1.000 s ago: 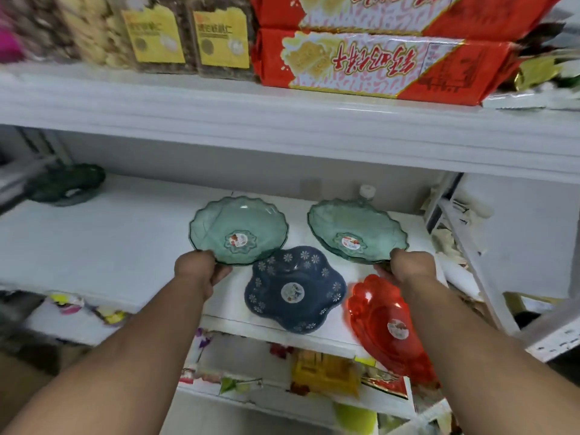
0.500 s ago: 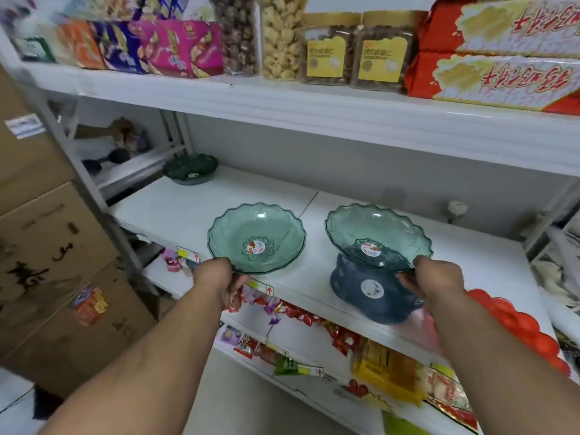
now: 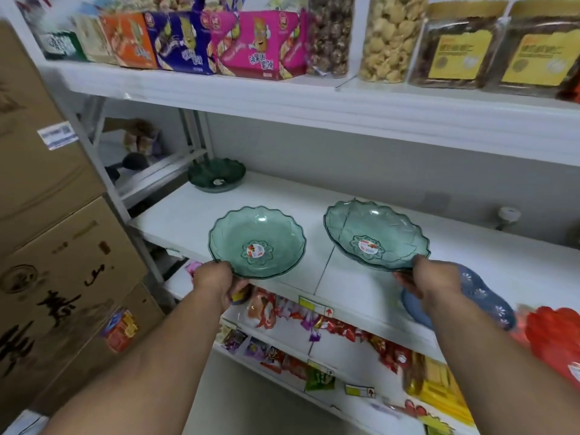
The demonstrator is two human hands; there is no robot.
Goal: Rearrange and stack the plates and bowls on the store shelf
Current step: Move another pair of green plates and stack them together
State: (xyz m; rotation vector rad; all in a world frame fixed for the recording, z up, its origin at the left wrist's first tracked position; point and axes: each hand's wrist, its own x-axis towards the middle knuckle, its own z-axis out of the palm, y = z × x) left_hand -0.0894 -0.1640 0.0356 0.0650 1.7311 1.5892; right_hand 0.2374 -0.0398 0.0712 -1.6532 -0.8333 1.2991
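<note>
I hold two clear green scalloped plates above the white shelf [image 3: 314,196]. My left hand [image 3: 216,281] grips the near rim of the left green plate [image 3: 257,243]. My right hand [image 3: 436,277] grips the near rim of the right green plate [image 3: 375,235], which tilts slightly. A dark blue flower-patterned plate [image 3: 483,296] lies on the shelf under and right of my right hand. A red plate [image 3: 552,337] sits at the shelf's right edge. A dark green plate [image 3: 216,177] rests at the shelf's far left corner.
Snack boxes [image 3: 251,42] and jars [image 3: 392,36] fill the shelf above. Stacked cardboard cartons [image 3: 53,246] stand to the left. Candy packets [image 3: 314,321] line the lower shelf. A small white knob [image 3: 508,215] stands at the back right.
Both green plates have been lifted off the shelf and carried leftward. The view has swung left, so the blue and red plates now sit at the right edge.
</note>
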